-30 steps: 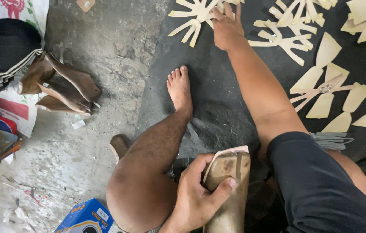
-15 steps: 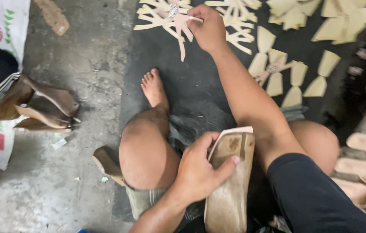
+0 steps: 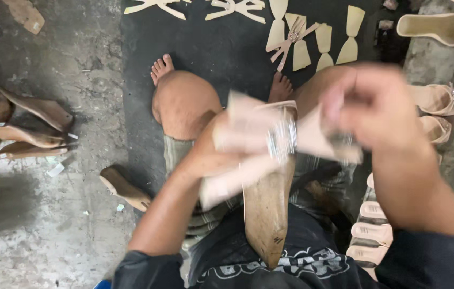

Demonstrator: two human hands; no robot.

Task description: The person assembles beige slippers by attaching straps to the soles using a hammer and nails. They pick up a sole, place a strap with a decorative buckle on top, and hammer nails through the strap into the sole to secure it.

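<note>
A tan wooden shoe form (image 3: 267, 214) stands upright on my lap, toe end down toward my black shirt. My left hand (image 3: 211, 150) grips its upper part. A pale beige strap piece with a silvery buckle band (image 3: 269, 136) lies across the top of the form, blurred by motion. My right hand (image 3: 371, 104) holds the right end of that strap piece, raised close to the camera. More beige cut strap pieces (image 3: 302, 40) lie on the black mat (image 3: 211, 48) beyond my knees.
Several brown wooden shoe forms (image 3: 29, 128) lie on the grey concrete at left, and one more (image 3: 122, 187) near my left knee. Beige sandals (image 3: 435, 99) and soles (image 3: 371, 233) are stacked along the right. A pale wedge sole (image 3: 438, 28) sits top right.
My right hand has come back from the strap pieces on the mat with one of them, now held over the shoe form. The view has tilted down toward my lap.
</note>
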